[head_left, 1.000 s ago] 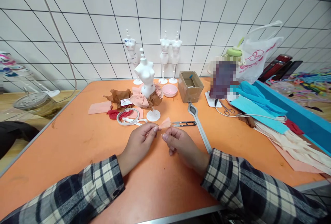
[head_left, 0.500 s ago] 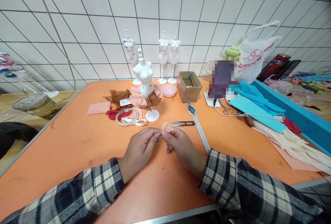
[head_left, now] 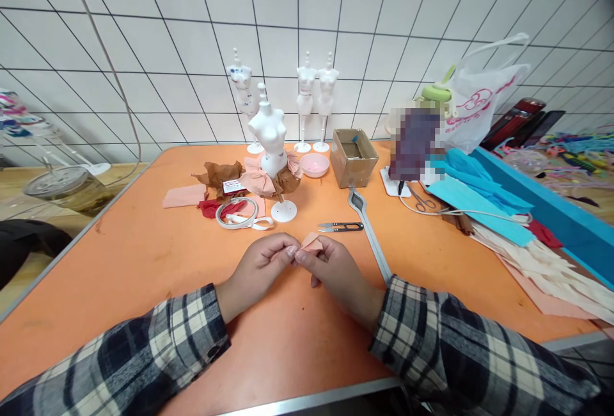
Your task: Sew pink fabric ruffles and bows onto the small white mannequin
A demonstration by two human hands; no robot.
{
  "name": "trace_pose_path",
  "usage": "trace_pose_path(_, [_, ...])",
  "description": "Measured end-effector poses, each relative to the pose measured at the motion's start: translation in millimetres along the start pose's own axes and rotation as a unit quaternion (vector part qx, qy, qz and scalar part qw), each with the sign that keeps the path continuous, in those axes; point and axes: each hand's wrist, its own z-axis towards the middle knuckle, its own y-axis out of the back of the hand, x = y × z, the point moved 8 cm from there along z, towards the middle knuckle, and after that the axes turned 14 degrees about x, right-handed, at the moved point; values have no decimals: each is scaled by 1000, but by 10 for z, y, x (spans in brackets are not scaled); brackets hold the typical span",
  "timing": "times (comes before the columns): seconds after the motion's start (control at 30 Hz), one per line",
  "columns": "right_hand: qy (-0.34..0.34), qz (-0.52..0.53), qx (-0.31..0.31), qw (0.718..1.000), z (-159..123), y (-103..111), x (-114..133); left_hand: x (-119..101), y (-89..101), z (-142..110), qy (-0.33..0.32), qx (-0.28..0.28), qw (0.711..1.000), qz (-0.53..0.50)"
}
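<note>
Low over the orange table, a small folded piece of pink fabric [head_left: 311, 242] is pinched between the thumb and fingers of my right hand [head_left: 338, 269]. The fingertips of my left hand [head_left: 261, 265] press together at the fabric's left edge and meet my right thumb. Whatever lies between those left fingertips is too small to make out. Thread snips [head_left: 341, 227] lie just beyond my right hand. Behind my hands stands a small white mannequin [head_left: 269, 131] on a round base, with gathered brown and pink fabric [head_left: 261, 180] around its lower part.
Left of the mannequin lie brown cloth [head_left: 218, 175], red cloth [head_left: 211, 208] and a roll of white tape [head_left: 233, 214]. A pink bowl [head_left: 314, 165], cardboard box [head_left: 354, 163] and grey strap [head_left: 369, 233] sit to the right. Scissors [head_left: 422, 201] and fabric strips [head_left: 537, 262] lie farther right.
The pink fabric has turned between my fingers and now lies flatter toward the right. My two hands have drawn slightly closer together. The camera view has shifted a little.
</note>
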Motion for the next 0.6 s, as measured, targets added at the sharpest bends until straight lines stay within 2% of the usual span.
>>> trace_pose_path(0.13, [30, -27, -14, 999, -17, 11, 108, 12, -23, -9, 3, -1, 1000, 9])
trace_pose_path(0.3, [28, -34, -38, 998, -24, 52, 103, 9, -17, -27, 12, -18, 999, 26])
trace_pose_path(0.47, [24, -38, -50, 998, -12, 84, 51, -45, -14, -11, -17, 5, 1000, 13])
trace_pose_path(0.6, [17, -36, -47, 998, 6, 106, 19, 5, 7, 26, -1, 19, 999, 29])
